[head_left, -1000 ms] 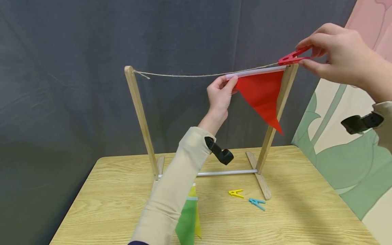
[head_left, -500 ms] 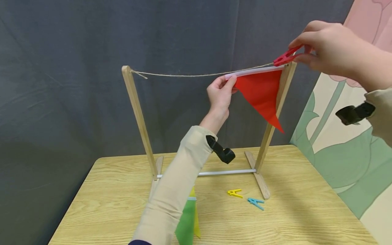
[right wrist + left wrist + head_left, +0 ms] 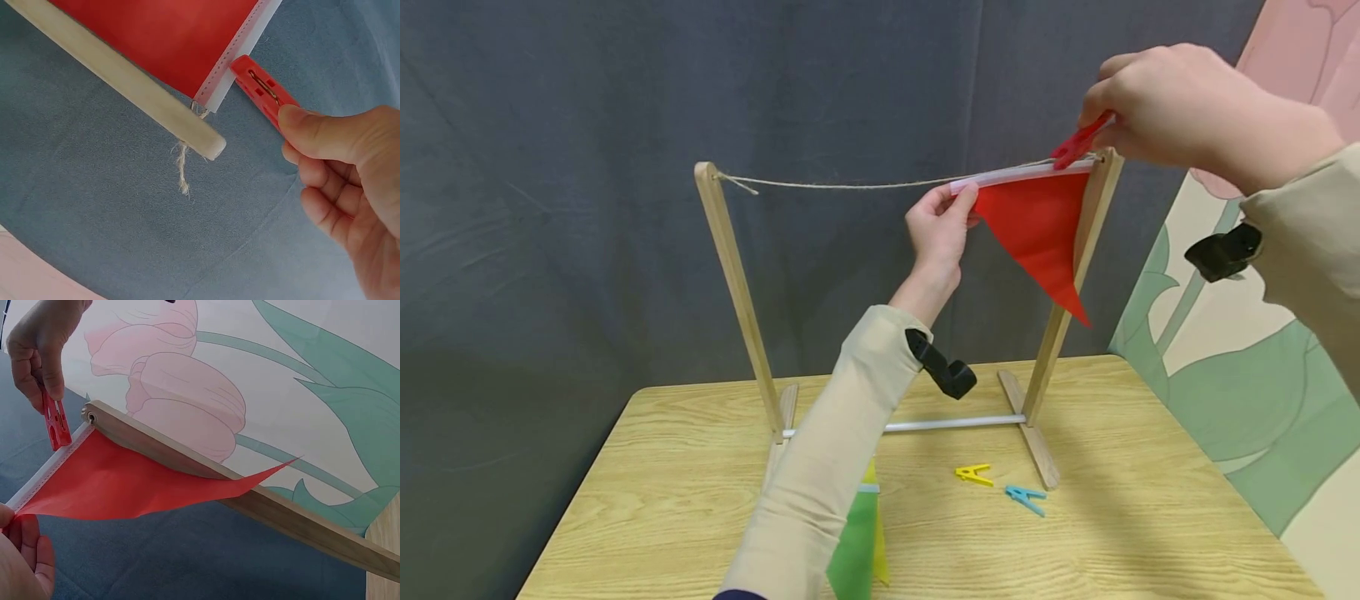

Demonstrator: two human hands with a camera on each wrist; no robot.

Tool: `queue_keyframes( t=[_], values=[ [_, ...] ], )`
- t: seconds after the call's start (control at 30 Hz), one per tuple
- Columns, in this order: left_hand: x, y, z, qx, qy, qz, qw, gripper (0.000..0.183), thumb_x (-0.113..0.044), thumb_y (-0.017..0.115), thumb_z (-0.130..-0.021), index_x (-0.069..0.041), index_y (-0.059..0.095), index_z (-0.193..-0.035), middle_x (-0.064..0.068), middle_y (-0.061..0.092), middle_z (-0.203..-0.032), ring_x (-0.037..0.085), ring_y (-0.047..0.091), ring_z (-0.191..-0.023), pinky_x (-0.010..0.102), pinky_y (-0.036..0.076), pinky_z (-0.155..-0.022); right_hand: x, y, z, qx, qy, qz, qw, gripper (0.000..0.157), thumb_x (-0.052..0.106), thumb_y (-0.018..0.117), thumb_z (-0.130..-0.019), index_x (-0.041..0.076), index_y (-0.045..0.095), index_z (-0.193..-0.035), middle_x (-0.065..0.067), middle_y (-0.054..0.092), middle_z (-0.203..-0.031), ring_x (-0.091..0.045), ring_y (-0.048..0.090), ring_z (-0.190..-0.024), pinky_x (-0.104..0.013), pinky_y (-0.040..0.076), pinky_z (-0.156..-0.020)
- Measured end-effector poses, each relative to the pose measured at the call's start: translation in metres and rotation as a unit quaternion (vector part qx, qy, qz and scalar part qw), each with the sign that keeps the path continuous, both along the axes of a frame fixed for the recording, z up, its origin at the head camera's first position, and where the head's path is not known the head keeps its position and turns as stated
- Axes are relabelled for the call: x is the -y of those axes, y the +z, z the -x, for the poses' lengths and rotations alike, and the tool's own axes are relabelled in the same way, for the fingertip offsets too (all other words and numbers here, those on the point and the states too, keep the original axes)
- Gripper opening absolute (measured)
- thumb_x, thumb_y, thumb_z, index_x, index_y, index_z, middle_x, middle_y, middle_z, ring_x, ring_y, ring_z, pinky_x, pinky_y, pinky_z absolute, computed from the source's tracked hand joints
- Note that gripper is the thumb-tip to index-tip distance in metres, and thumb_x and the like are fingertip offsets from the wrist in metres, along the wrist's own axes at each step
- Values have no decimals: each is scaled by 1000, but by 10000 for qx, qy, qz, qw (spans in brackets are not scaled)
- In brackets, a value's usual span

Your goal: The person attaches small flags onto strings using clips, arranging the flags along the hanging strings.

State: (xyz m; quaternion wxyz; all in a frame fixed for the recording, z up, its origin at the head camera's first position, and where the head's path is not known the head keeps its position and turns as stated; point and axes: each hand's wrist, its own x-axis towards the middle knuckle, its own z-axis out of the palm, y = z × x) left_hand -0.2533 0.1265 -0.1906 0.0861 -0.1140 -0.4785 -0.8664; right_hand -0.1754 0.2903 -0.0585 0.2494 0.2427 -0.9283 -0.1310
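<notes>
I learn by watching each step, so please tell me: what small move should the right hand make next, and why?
Probably the right hand should push the red clothespin slightly down over the string and the white band of the red flag: its tip appears only at the band's edge, while the left hand holds the band's other end.

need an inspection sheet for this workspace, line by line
Surface: light wood-grain tabletop under a two-post wooden frame strung with beige twine
Job's things: red triangular pennant with white top band; red plastic clothespin, tip at the band
Clutter: yellow plastic clothespin, blue plastic clothespin, green pennant, yellow pennant
Hands: left hand pinches the band's end; right hand pinches red clothespin
Cables: nothing seen
Surroundings: dark blue-grey cloth backdrop; flower-print panel
</notes>
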Motion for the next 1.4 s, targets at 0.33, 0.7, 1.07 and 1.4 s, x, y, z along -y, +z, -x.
queue_keyframes(
  t=[0.33,0.7,1.07,1.4],
  values=[
    [-1,-1,2,113,6,26,9999,13,-1,66,-85,8,66,-93,7,61,-72,10,55,-55,25,55,-65,10,5,9,417,-362,-147,9984,14,-5,72,-75,-7,67,-88,-23,56,-88,-39,53,-74,-56,49,-69],
    [-4,-3,2,185,-24,16,9998,14,-2,66,-86,8,67,-95,8,62,-74,10,56,-57,27,55,-68,18,7,17,674,-650,-269,9952,9,-2,72,-76,-6,68,-84,-24,59,-84,-38,52,-72,-51,52,-65],
    [-5,-5,3,237,4,42,9997,15,-2,67,-85,8,67,-95,9,63,-76,11,57,-59,26,55,-68,19,4,22,748,-694,-308,9943,8,-3,73,-75,-5,67,-81,-24,59,-82,-37,52,-71,-51,52,-66],
    [-7,-5,2,112,-57,70,9999,17,-1,66,-85,11,66,-97,3,60,-71,11,57,-58,27,55,-67,21,2,24,815,-738,-395,9932,8,-5,72,-76,-6,66,-82,-26,59,-85,-37,53,-71,-51,52,-68]
  ],
)
